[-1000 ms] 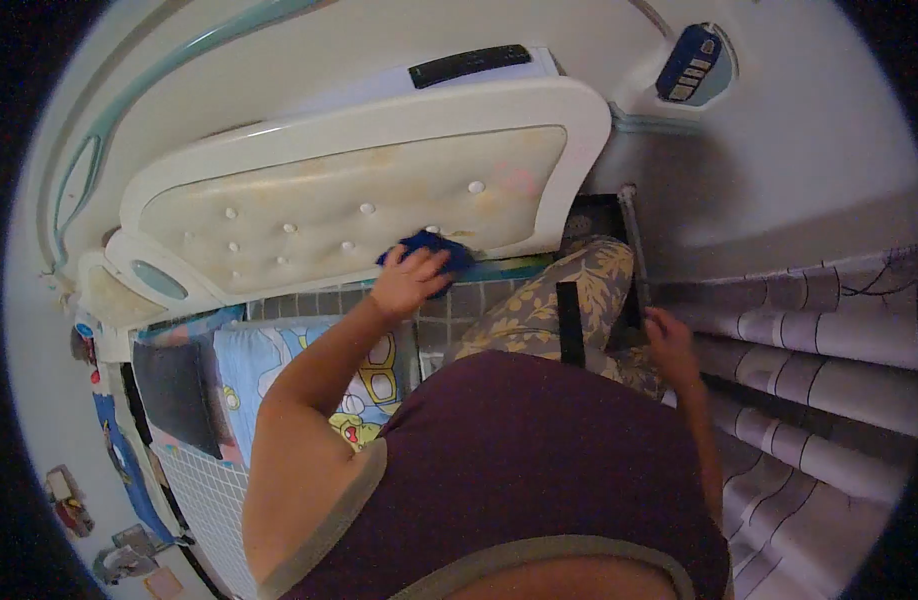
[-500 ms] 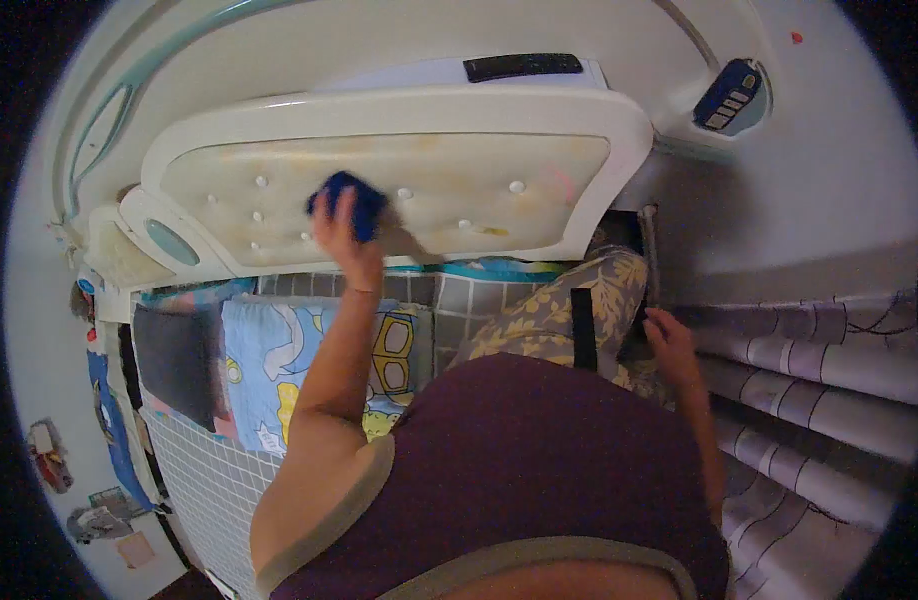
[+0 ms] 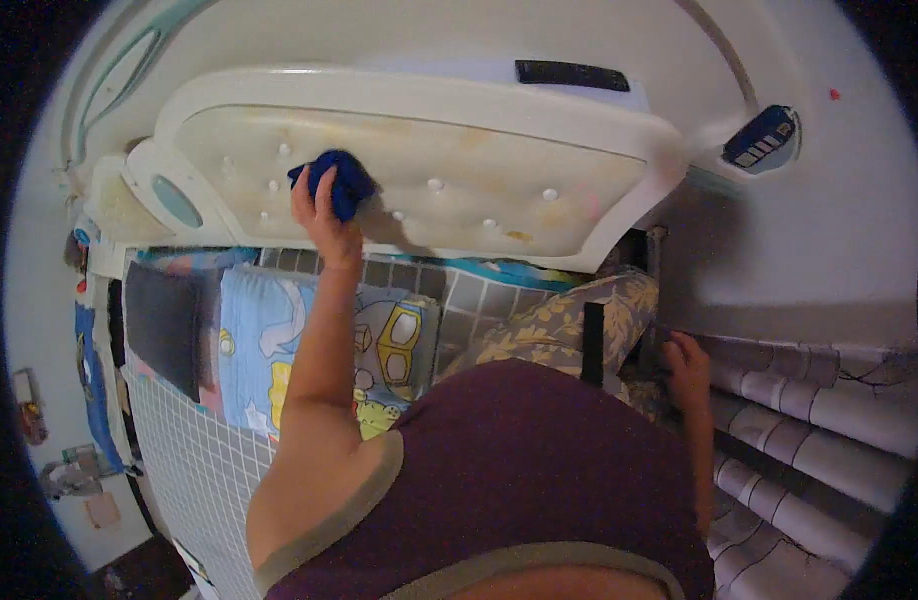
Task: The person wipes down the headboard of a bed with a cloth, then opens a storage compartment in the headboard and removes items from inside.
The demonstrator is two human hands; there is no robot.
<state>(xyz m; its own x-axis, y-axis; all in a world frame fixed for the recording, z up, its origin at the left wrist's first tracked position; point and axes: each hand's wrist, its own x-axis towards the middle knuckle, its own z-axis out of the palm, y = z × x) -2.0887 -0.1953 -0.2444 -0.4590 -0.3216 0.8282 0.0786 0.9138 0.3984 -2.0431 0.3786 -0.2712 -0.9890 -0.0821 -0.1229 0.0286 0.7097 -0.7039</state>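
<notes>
My left hand [image 3: 324, 215] presses a folded dark blue cloth [image 3: 339, 187] against the left half of the cream padded headboard [image 3: 459, 160], its fingers bent over the cloth. Yellowish stains and white buttons mark the padding around it. Low on the right, beside the patterned trousers [image 3: 619, 305], my right hand [image 3: 686, 365] hangs near the striped curtain with its fingers curled. Nothing can be made out in it.
Below the headboard lie a blue cartoon blanket [image 3: 269, 350], a dark pillow [image 3: 162, 320] and a grid-patterned sheet [image 3: 199, 450]. A black remote [image 3: 572, 75] rests behind the headboard. A blue device [image 3: 762, 138] sits at upper right, above the curtain [image 3: 829, 430].
My left hand has carried the blue cloth up and leftward over the padding from its lower edge, most of the way by half a second ago. My right hand stays beside the trousers.
</notes>
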